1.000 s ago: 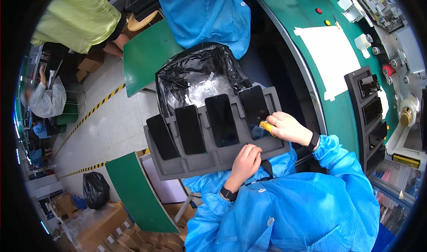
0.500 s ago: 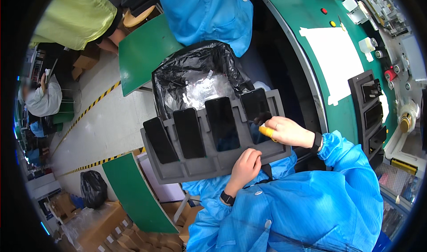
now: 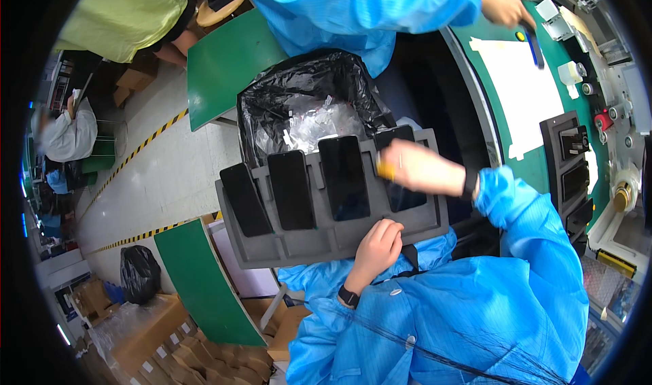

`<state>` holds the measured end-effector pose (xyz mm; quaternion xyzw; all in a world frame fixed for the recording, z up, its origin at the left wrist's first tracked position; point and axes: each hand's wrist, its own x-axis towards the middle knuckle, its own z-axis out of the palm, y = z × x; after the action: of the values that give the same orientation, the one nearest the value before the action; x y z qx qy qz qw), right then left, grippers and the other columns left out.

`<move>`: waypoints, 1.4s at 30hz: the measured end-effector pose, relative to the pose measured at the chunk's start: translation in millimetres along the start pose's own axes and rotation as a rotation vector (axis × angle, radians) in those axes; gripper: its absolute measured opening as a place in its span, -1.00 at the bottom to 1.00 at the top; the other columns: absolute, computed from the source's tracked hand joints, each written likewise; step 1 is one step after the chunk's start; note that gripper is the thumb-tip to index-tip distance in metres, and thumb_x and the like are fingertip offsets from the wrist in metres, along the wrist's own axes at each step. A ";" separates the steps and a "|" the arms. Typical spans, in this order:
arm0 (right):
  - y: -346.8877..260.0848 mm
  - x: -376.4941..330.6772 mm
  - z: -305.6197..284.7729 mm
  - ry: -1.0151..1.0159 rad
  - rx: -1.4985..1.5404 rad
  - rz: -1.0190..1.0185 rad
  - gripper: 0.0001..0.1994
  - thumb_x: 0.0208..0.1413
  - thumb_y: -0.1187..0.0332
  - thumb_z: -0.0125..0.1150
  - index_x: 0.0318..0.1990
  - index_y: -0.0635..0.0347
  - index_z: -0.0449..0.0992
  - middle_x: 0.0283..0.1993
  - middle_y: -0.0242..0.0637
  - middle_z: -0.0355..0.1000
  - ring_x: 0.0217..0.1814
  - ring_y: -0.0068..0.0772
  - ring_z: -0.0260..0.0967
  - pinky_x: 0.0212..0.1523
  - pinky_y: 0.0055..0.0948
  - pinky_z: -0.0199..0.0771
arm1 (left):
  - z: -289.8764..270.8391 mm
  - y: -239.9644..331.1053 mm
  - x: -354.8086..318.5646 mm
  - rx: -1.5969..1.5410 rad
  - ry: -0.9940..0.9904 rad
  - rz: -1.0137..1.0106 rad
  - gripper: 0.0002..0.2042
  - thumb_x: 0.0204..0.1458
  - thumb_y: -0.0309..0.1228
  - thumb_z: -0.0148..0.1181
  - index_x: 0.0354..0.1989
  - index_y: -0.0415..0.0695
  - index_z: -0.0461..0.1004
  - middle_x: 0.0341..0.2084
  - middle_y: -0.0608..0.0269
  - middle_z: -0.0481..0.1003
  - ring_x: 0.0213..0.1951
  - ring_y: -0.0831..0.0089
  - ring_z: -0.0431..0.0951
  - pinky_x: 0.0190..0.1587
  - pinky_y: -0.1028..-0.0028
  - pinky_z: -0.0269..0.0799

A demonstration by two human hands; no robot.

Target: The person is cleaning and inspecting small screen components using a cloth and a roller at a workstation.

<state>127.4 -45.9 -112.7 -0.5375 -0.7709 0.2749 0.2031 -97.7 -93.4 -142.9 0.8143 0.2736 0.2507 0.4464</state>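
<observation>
The left hand (image 3: pixel 377 243) grips the near edge of a grey foam tray (image 3: pixel 326 239), fingers curled over its rim. The tray carries four dark phones (image 3: pixel 345 178) upright in its slots. The right hand (image 3: pixel 415 169) rests on the phone at the tray's right end, fingers pressed around a small yellow piece (image 3: pixel 385 171). A black-lined bin (image 3: pixel 305 103) stands just past the tray's far edge

Grey foam tray (image 3: pixel 319 242) with upright dividers, tilted over the lap, four black phones standing side by side in its slots, glossy dark screens up, the rightmost phone (image 3: pixel 401 188) partly covered, a small yellow piece (image 3: pixel 386 171) touching it
</observation>
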 end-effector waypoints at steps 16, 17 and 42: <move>54.2 -6.7 -50.7 0.581 -0.239 0.082 -0.78 -0.08 0.57 0.28 -0.23 0.22 0.48 -0.24 -0.17 0.40 -0.17 -0.07 0.35 -0.16 -0.26 0.39 | -0.1 -1.5 -2.5 0.007 0.004 0.017 -0.87 -0.04 -0.62 0.14 -0.29 -0.24 0.45 -0.36 0.11 0.44 -0.28 0.16 0.52 -0.24 0.32 0.49; 45.7 -17.9 -41.5 0.545 -0.120 0.105 -0.79 -0.05 0.56 0.29 -0.23 0.23 0.48 -0.23 -0.17 0.40 -0.17 -0.08 0.37 -0.16 -0.28 0.41 | -0.3 -1.7 -3.0 -0.004 0.001 -0.003 -0.87 -0.04 -0.62 0.14 -0.29 -0.24 0.44 -0.36 0.11 0.44 -0.28 0.16 0.52 -0.24 0.32 0.49; -28.1 -74.5 29.1 0.361 0.509 0.304 -0.69 -0.10 0.68 0.26 -0.14 0.24 0.50 -0.11 -0.25 0.38 -0.09 -0.31 0.40 -0.05 -0.33 0.42 | 3.7 0.1 -6.6 -0.030 0.009 -0.063 -0.90 -0.01 -0.61 0.14 -0.30 -0.24 0.45 -0.36 0.09 0.45 -0.31 0.12 0.52 -0.25 0.31 0.48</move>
<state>114.9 -129.5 -118.3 -0.6185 -0.5402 0.3860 0.4204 -100.1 -100.0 -145.7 0.7973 0.2972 0.2445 0.4650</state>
